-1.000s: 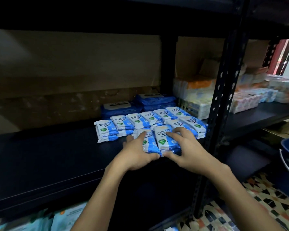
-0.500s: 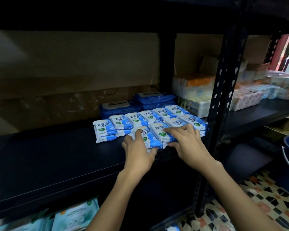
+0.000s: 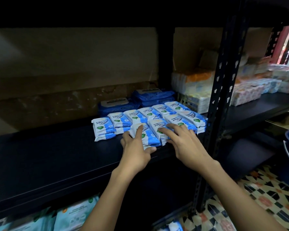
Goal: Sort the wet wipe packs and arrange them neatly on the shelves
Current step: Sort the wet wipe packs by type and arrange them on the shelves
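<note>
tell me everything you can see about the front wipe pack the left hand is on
The small white-and-blue plastic wet wipe pack lies flat atop another like it at the black shelf's front edge, beginning a front row. Its print reads "Antibacterial", with a green badge. The left hand holds it, forefinger laid across the top and thumb at the near end. Its right side meets a neighbouring pack under the right hand.

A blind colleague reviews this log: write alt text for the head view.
Two hands press on small white-and-blue wipe packs at the front of a dark shelf: the left hand grips the front-left pack, the right hand lies flat beside it. Behind them sit dark blue packs.
</note>
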